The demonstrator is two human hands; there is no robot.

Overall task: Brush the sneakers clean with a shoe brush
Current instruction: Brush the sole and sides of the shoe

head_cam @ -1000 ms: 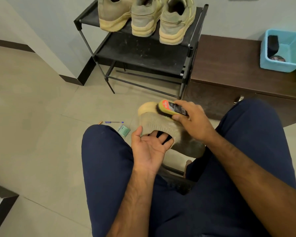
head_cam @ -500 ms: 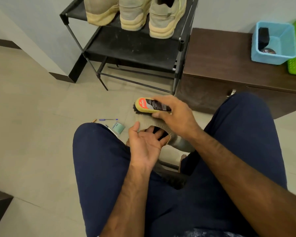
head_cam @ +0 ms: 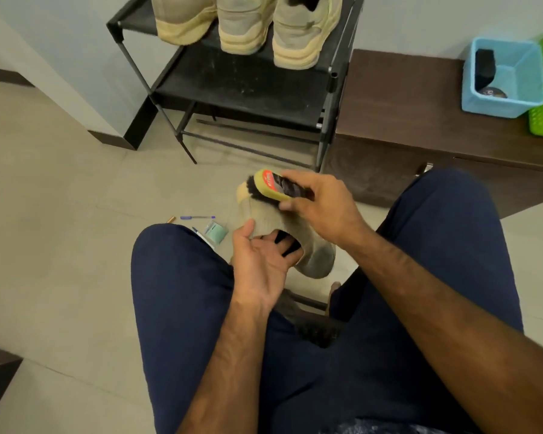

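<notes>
Pale tiled floor fills most of the view, with a black shoe rack against the wall and a dark wooden cabinet just beside it, carrying a blue basket. Three sneakers wait on the rack's top shelf, heels toward the camera. Between the person's knees, held off the floor, is the sneaker being worked on, toe pointing away. The left hand holds it at the collar, fingers tucked inside the opening and thumb pressed on the outside of the upper. The right hand grips the shoe brush by its yellow back, dark bristles lying on the toe end. The shoe looks light, with a soft fabric upper that would likely give under pressure and a firmer sole, so bracing from inside the collar seems the sound hold. The brush's rigid back suits a firm grip. A pen lies on the floor nearby.
</notes>
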